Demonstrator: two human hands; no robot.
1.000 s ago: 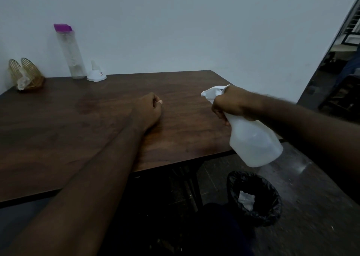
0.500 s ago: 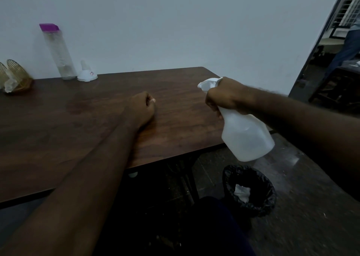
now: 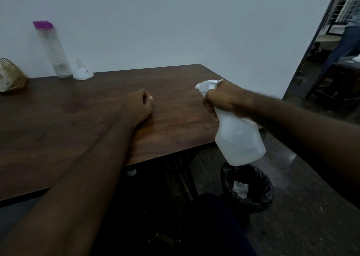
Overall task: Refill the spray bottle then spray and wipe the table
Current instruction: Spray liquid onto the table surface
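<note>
My right hand [image 3: 222, 98] grips the neck and trigger of a white translucent spray bottle [image 3: 239, 141], held tilted above the right front corner of the dark wooden table [image 3: 175, 92], nozzle pointing left over the tabletop. My left hand [image 3: 139, 106] rests as a closed fist on the table's middle, holding nothing that I can see. A tall clear bottle with a purple cap [image 3: 53, 49] stands against the wall at the back left, with a white funnel [image 3: 82, 72] beside it.
A gold wire holder with tissue [image 3: 10, 76] sits at the far left edge. A black-lined bin [image 3: 247, 187] stands on the floor under the spray bottle. A doorway opens at the right, where a person's leg [image 3: 342, 45] shows.
The view has shifted slightly rightwards, so the table objects sit further left in frame. Both hands keep nearly the same pose; the spray bottle stays in my right hand.
</note>
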